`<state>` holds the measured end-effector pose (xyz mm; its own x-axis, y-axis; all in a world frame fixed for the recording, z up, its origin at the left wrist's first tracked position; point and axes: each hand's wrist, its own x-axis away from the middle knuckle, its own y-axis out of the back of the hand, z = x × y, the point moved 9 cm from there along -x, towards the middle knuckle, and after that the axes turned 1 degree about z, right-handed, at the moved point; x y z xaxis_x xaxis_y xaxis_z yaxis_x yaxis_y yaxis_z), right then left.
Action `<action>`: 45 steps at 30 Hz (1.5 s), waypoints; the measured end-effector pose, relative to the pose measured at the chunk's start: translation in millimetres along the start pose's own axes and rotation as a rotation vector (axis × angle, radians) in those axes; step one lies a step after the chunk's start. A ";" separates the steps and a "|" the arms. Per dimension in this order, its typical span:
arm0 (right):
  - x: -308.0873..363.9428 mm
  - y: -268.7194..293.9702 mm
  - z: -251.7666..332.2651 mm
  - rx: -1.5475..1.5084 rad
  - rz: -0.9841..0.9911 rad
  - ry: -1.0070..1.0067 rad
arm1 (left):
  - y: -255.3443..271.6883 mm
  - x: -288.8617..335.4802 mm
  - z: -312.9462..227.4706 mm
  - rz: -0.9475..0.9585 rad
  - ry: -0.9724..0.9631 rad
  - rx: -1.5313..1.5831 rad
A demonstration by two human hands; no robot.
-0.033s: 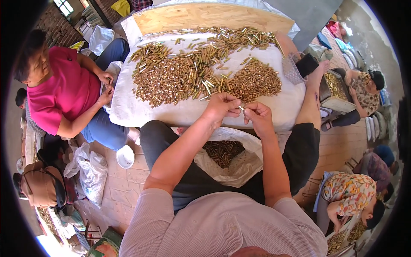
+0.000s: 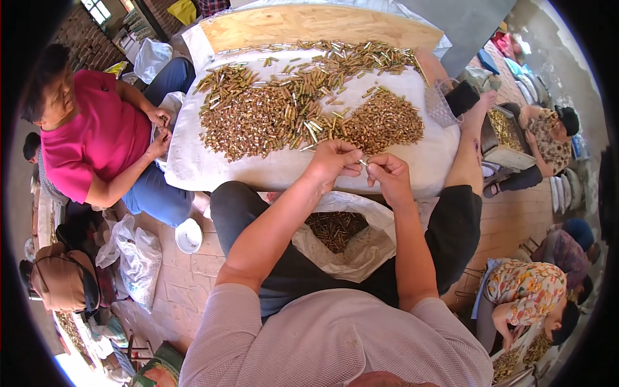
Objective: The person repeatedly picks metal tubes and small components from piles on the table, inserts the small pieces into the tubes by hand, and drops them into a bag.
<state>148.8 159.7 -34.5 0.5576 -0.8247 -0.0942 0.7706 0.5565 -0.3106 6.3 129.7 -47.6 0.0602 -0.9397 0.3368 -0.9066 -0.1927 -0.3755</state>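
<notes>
Above the near edge of the white-covered table (image 2: 213,169), my left hand (image 2: 336,161) and my right hand (image 2: 391,175) meet fingertip to fingertip. Both are closed in a pinch on a small shiny metal tube (image 2: 363,162), mostly hidden by the fingers. Just beyond my hands lies a heap of small copper-coloured metal pieces (image 2: 387,122). A larger heap of similar pieces (image 2: 242,122) is to its left. Longer brass-coloured tubes (image 2: 309,87) lie scattered between and behind the heaps. Below my hands, between my legs, an open white sack (image 2: 377,248) holds many dark slim metal pieces (image 2: 336,231).
A wooden board (image 2: 316,27) edges the table's far side. At the left sits a person in a pink top (image 2: 97,132). A white bowl (image 2: 189,236) and a filled plastic bag (image 2: 138,261) stand on the floor. A basket (image 2: 440,103) with a dark phone-like object (image 2: 462,98) is at the right.
</notes>
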 end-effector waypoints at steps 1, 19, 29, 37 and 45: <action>-0.3 -0.6 0.3 -0.042 -0.003 0.004 | 0.9 -0.5 1.3 -0.001 -0.001 0.001; -1.8 -3.4 -3.0 -0.170 0.005 0.043 | -19.4 2.0 5.8 0.169 0.060 0.207; -1.8 0.1 0.4 -0.229 -0.015 0.023 | -20.4 -1.3 -0.1 0.185 -0.036 0.067; 0.4 -2.9 14.1 -0.087 0.002 0.074 | -16.8 1.8 -8.1 0.171 -0.089 -0.016; 1.1 -2.6 19.7 0.080 0.045 0.138 | -16.6 2.8 -1.3 0.191 -0.032 0.028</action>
<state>153.5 159.3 -15.1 0.5485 -0.8019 -0.2371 0.7710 0.5947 -0.2279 20.9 130.7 -39.3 -0.0983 -0.9682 0.2301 -0.8907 -0.0175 -0.4543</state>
